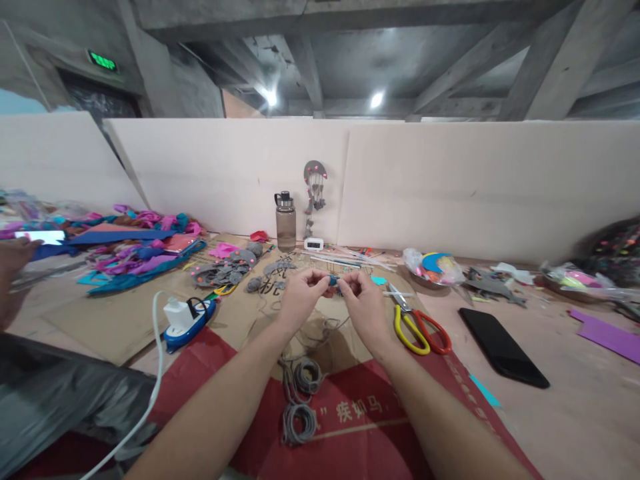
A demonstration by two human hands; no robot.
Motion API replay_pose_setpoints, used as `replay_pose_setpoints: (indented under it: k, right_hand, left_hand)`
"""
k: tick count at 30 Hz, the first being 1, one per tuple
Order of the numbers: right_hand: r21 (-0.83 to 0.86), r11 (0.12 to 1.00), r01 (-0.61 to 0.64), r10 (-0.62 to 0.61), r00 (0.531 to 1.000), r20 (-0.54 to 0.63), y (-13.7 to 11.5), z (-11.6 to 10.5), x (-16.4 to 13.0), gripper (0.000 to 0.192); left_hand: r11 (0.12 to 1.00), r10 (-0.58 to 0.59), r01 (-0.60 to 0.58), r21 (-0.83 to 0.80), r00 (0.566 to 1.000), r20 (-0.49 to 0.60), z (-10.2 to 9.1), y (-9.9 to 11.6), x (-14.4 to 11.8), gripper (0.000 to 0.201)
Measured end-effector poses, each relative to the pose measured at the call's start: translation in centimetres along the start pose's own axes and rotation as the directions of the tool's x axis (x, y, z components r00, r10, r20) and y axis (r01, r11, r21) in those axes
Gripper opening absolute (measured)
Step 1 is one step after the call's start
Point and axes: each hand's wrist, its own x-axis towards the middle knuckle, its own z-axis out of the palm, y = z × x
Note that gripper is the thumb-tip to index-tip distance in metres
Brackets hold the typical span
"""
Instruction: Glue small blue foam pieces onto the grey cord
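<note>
Both hands meet over the middle of the cardboard-covered table, fingertips close together. A small blue piece (333, 281), too small to make out its kind, is pinched in my left hand (306, 293). My right hand (362, 300) is closed in a pinch at the piece's right side; whether its fingers hold the piece or something thin beside it is hidden. Loose grey cord (320, 337) trails on the cardboard below the hands. Two wound coils of grey cord (300, 424) lie nearer me, on red printed paper (360, 427). Scissors (413, 330) with yellow and red handles rest right of my right hand.
A black phone (503, 347) lies at right. Behind the hands stand a water bottle (286, 223) and a small white clock (313, 245). A blue power strip (190, 325) with a white cable and heaped felt scraps (135, 257) are at left, near another person's hand (17, 257).
</note>
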Motion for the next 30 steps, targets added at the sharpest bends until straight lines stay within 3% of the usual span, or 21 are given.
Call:
replay_pose_setpoints:
  k: [10, 20, 30]
  right_hand:
    - [-0.059, 0.998, 0.036, -0.036, 0.999, -0.010, -0.07, -0.01, -0.13, 0.017]
    - [-0.194, 0.961, 0.197, -0.203, 0.979, -0.011, -0.22, -0.30, -0.15, 0.013]
    - [-0.255, 0.945, 0.204, -0.218, 0.976, -0.024, -0.56, -0.60, 0.02, 0.013]
  left_hand:
    - [1.000, -0.001, 0.001, 0.004, 1.000, -0.007, 0.13, 0.36, -0.09, 0.021]
    - [0.990, 0.024, -0.024, 0.140, 1.000, -0.001, 0.02, 0.35, -0.10, 0.020]
    - [0.984, 0.026, -0.028, 0.178, 1.000, 0.010, 0.02, 0.32, -0.33, 0.017]
